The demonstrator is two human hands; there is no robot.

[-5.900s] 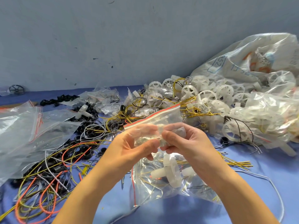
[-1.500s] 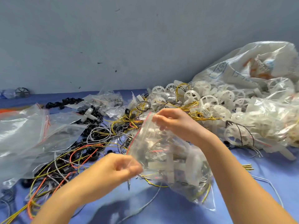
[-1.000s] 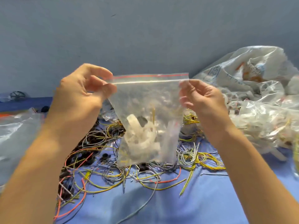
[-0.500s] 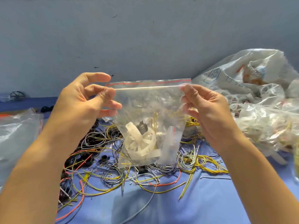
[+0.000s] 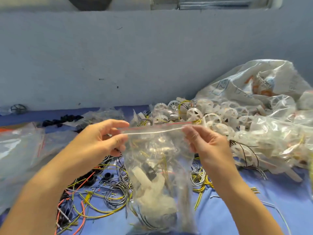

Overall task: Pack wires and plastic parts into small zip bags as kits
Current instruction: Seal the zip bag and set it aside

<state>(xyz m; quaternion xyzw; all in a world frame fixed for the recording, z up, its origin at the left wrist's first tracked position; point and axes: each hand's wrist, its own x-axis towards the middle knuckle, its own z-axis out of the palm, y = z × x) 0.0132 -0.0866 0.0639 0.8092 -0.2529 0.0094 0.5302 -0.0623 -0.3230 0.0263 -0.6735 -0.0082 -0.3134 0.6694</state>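
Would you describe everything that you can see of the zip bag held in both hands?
The zip bag is clear soft plastic with a red stripe above the zip line at its top. It hangs upright, top edge stretched between the left hand and the right hand, each pinching one upper corner. White plastic parts, a black piece and yellow wires lie low inside. Its blurred bottom may touch the blue surface.
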